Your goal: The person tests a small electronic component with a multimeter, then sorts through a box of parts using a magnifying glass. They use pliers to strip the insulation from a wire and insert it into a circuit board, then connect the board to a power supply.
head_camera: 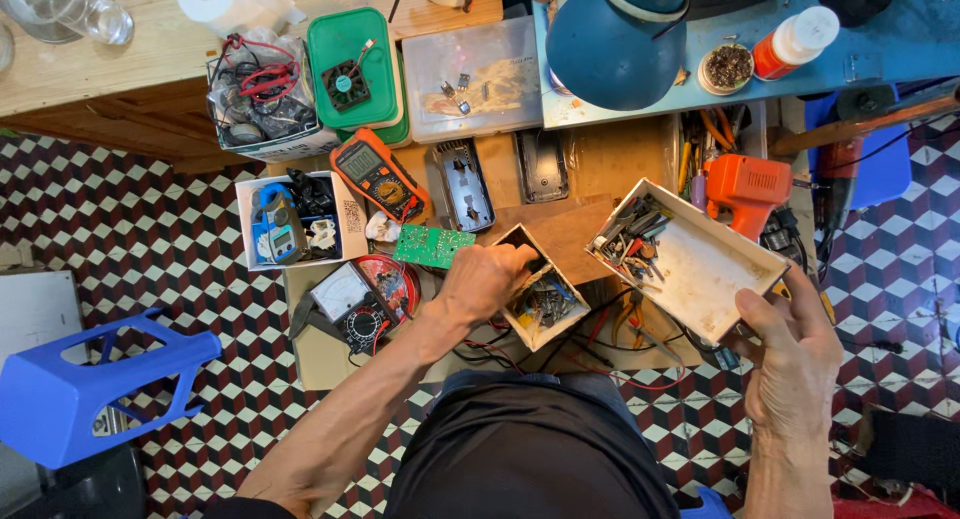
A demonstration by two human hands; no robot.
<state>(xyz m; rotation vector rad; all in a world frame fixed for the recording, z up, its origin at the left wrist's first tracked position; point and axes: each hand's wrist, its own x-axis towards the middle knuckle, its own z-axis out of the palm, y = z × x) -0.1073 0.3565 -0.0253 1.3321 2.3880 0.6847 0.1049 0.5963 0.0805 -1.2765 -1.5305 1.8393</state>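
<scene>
My left hand (pixel 487 279) reaches into a small open box (pixel 560 317) full of small electronic parts, its fingers bent over the box's near wall. My right hand (pixel 790 349) grips the lower corner of a larger white tray (pixel 715 269), which is tilted, with screws and metal bits piled at its upper left end. Both containers sit over a low wooden work surface (pixel 600 164) in front of my knees.
Around lie a green circuit board (pixel 432 245), an orange multimeter (pixel 380 174), an analogue meter (pixel 345 294), an orange drill (pixel 745 189), a green lidded box (pixel 352 69), a clear plastic box (pixel 475 79), a blue lamp shade (pixel 605 49) and a blue stool (pixel 90 384) on checkered floor.
</scene>
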